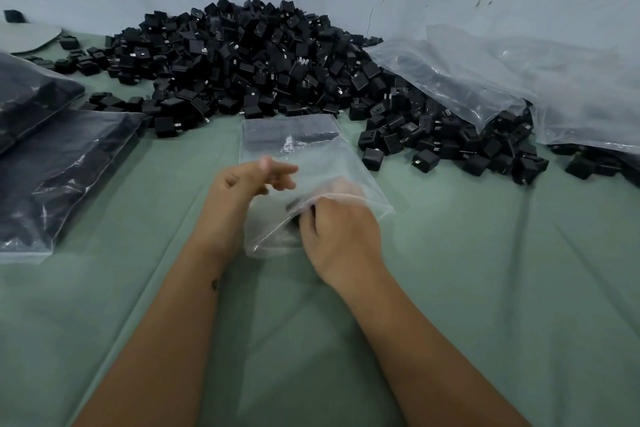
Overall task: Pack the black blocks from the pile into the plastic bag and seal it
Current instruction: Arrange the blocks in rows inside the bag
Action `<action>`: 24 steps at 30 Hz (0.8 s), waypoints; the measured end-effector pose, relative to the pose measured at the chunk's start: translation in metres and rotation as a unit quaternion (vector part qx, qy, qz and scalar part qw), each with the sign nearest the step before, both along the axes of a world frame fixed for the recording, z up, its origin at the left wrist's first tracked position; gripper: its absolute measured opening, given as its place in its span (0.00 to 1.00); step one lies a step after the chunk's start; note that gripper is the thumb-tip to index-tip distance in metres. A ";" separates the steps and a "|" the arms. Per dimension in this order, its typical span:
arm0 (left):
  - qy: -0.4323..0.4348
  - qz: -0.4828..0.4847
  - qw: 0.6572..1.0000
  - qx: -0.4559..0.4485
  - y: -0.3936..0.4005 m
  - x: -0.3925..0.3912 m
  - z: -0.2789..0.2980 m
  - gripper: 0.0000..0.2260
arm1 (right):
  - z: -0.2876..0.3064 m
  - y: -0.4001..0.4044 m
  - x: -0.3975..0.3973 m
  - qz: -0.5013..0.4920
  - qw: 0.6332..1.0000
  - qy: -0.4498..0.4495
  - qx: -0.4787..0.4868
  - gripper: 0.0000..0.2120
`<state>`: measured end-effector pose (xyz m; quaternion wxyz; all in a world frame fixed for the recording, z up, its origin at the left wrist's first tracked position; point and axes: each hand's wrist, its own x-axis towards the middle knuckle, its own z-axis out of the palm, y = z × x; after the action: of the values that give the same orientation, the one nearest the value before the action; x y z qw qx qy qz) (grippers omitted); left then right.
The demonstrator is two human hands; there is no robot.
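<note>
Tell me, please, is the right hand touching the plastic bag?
Touching. The head view shows the right hand pushed into the open mouth of the bag, fingers curled around a black block, with the film draped over its knuckles.

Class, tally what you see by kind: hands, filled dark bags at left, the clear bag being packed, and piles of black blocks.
Hands: 2, left hand and right hand
Filled dark bags: 2
Clear bag being packed: 1
Pile of black blocks: 1
Total: 6

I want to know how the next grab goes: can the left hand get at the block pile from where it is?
Probably yes. The left hand hovers with loose fingers holding nothing, and only bare green cloth lies between it and the pile of black blocks.
</note>
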<state>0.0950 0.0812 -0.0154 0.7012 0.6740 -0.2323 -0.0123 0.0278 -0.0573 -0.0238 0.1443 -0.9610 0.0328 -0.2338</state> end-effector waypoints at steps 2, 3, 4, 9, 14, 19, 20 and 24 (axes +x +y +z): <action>0.026 0.106 0.994 0.000 0.004 0.005 -0.003 0.18 | 0.002 -0.003 -0.003 0.000 0.995 0.007 0.097 0.14; 0.036 0.164 0.986 0.010 0.006 0.009 -0.006 0.16 | 0.002 -0.006 -0.003 0.003 0.989 0.013 0.146 0.11; 0.045 0.215 0.975 0.029 0.007 0.012 -0.008 0.14 | 0.001 -0.007 -0.003 0.008 0.983 0.021 0.184 0.09; 0.073 0.291 0.937 0.177 0.010 0.018 -0.017 0.07 | -0.003 -0.008 -0.004 0.045 0.972 0.068 0.222 0.12; 0.024 0.307 0.907 0.288 0.008 0.017 -0.017 0.12 | -0.002 -0.006 -0.002 0.075 0.980 0.084 0.163 0.14; 0.018 0.293 0.905 0.309 0.009 0.015 -0.015 0.14 | -0.004 -0.006 -0.003 0.096 0.979 0.115 0.140 0.12; 0.010 0.289 0.905 0.312 0.009 0.014 -0.015 0.14 | -0.003 -0.005 -0.003 0.106 0.976 0.121 0.146 0.13; -0.022 0.301 0.886 0.352 0.007 0.012 -0.015 0.16 | -0.004 0.001 0.000 0.131 0.983 0.124 0.040 0.17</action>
<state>0.1072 0.0885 -0.0306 0.3824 0.9143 -0.0142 0.1328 0.0283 -0.0567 -0.0280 0.2066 -0.9720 -0.0669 -0.0901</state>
